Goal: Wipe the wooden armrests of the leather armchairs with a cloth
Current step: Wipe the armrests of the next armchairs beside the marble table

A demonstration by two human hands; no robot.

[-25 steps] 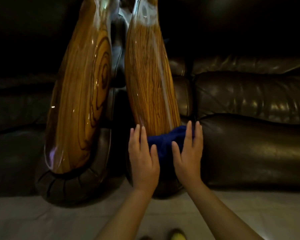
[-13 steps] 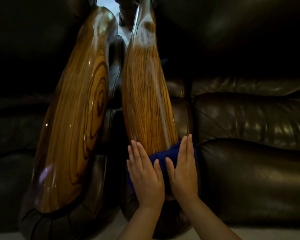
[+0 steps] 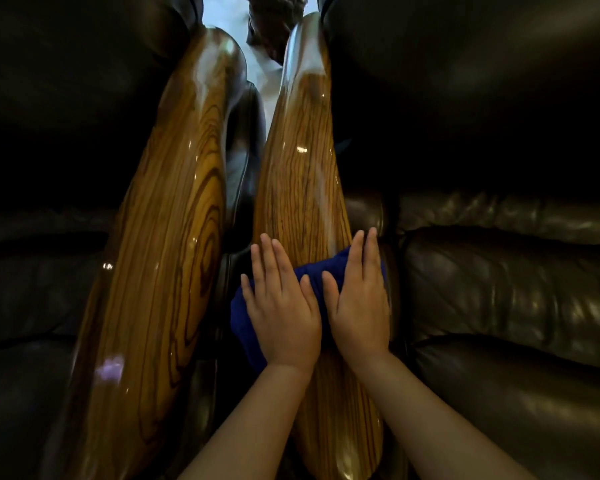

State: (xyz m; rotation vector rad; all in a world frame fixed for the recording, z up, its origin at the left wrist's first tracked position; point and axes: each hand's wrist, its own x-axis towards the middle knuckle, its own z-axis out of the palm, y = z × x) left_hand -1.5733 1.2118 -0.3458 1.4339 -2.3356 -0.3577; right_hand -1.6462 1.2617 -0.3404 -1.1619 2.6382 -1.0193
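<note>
Two glossy wooden armrests run side by side away from me: the left armrest (image 3: 167, 258) and the right armrest (image 3: 302, 188). A dark blue cloth (image 3: 312, 275) lies across the right armrest about halfway along it. My left hand (image 3: 281, 306) presses flat on the cloth's left part, fingers together and pointing forward. My right hand (image 3: 359, 299) presses flat on its right part, beside the left hand. Most of the cloth is hidden under my palms. Part of the right armrest shows behind my wrists.
Dark brown leather chair cushions (image 3: 506, 306) fill the right side, and another dark leather seat (image 3: 32, 289) lies at the left. A narrow leather-lined gap (image 3: 243, 188) separates the two armrests. Pale floor (image 3: 222, 12) shows at the far end.
Both hands have slid the cloth forward along the right armrest, from its near tip to about its middle. My view has moved closer over the armrests.
</note>
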